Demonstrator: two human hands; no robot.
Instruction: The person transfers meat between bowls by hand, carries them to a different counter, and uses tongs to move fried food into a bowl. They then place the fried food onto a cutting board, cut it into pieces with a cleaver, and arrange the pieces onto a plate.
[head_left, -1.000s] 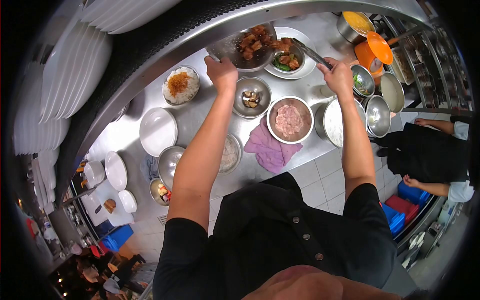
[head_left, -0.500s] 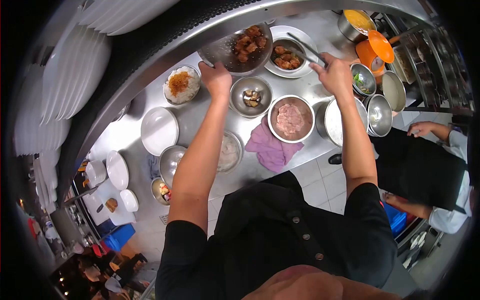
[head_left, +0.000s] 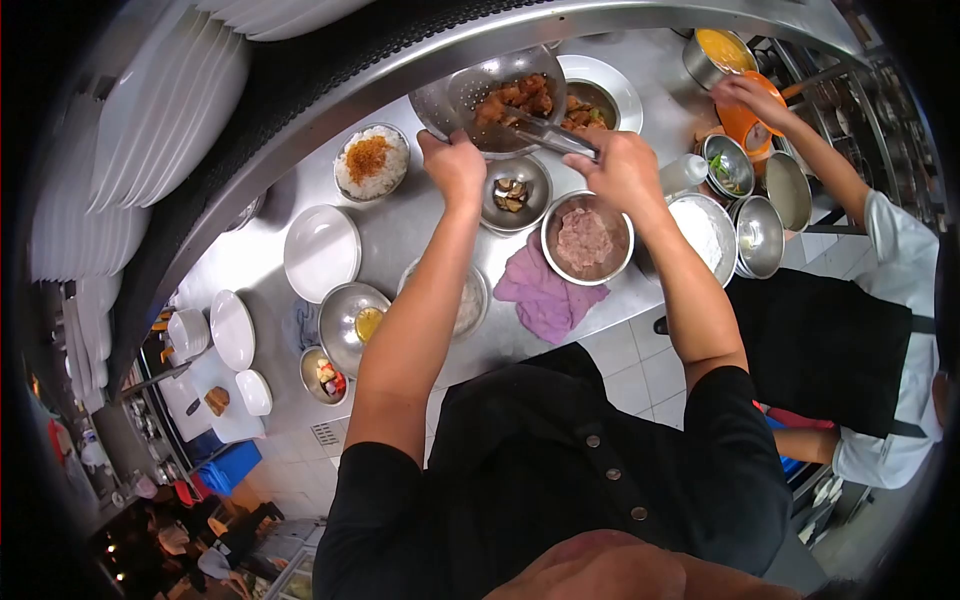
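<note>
— What's the left hand [head_left: 452,160] doing?

— Clamped on the rim of the metal strainer [head_left: 478,92], holding it tilted at twelve o'clock on the counter [head_left: 400,235], fried pieces [head_left: 512,100] inside.

— And the right hand [head_left: 622,170]?

— Closed round the tongs [head_left: 553,137]. A second ago they reached into the plated bowl [head_left: 592,102] at one o'clock; now the tips have swung back into the strainer, so another piece looks due for transfer.

— Anyone else?

— A co-worker's hand [head_left: 745,92] has come in at two o'clock, by the orange lid [head_left: 752,112].
</note>
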